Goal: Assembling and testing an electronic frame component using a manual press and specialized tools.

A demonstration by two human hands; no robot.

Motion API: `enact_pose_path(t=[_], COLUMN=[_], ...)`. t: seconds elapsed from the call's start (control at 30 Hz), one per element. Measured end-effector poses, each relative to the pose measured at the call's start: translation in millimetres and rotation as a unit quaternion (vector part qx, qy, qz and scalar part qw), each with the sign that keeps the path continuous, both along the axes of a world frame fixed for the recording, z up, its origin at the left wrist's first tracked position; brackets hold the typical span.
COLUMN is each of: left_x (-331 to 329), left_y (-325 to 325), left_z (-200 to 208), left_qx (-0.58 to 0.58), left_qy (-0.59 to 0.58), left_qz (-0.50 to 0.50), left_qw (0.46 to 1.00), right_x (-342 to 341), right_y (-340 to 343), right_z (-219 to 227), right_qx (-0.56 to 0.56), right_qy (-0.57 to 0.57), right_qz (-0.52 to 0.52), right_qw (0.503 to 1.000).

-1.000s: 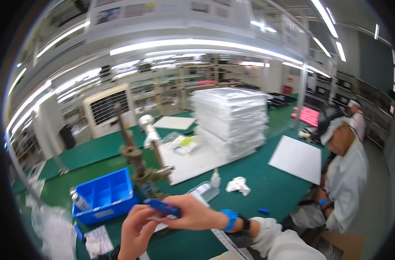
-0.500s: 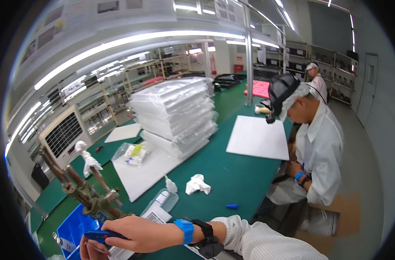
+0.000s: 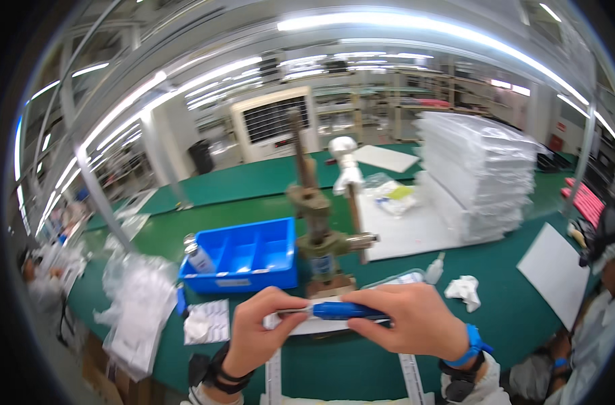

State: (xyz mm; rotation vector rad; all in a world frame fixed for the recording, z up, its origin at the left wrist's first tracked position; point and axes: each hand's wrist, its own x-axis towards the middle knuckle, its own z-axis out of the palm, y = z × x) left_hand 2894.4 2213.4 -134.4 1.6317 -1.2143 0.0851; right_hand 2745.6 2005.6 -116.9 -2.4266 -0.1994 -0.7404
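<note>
My right hand [image 3: 419, 318] grips a slim blue-handled tool [image 3: 341, 310], held level in front of me. My left hand [image 3: 261, 329] is closed in a pinch on a small grey piece [image 3: 294, 312] at the tool's left end; blur hides whether it belongs to the tool. Just beyond the hands stands a green hand press [image 3: 319, 250] with an upright post and a side lever whose top is wrapped in white cloth [image 3: 344, 152]. Under the hands lies a white frame-like part [image 3: 273, 378], partly covered by them.
A blue divided bin [image 3: 243, 253] with a bottle [image 3: 198, 255] in it stands left of the press. Plastic bags [image 3: 142, 290] lie farther left. Right are a crumpled white cloth [image 3: 464, 291], a small dropper bottle [image 3: 435, 268] and stacked wrapped trays [image 3: 476, 182]. A co-worker [image 3: 604, 324] sits at right.
My view has swung left, bringing the press and blue bin to the middle. My left hand now shows fully, pinching at the blue tool's end. The tool remains in my right hand.
</note>
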Motion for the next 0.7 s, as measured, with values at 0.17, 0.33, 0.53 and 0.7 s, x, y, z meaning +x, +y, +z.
enact_pose_path(t=[0.17,0.33,0.53,0.7], left_x=[-4.2,-2.7,-1.9,1.8], left_y=[15.0,15.4,12.1,10.4], left_z=[4.6,7.3,7.6,7.1], left_qx=[0.012,0.005,-0.006,-0.002], left_qy=[-0.007,0.001,-0.003,-0.004], left_qz=[0.012,-0.012,-0.017,-0.018], left_qw=[1.000,1.000,1.000,1.000], right_x=[9.1,8.2,10.6,11.2], right_y=[10.5,10.9,8.0,7.7], right_z=[7.1,11.5,10.5,10.8], right_qx=[-0.006,-0.010,-0.011,-0.008], right_qy=[0.039,0.039,0.051,0.052], right_qz=[0.028,0.016,0.011,-0.002], right_qw=[0.999,0.999,0.999,0.999])
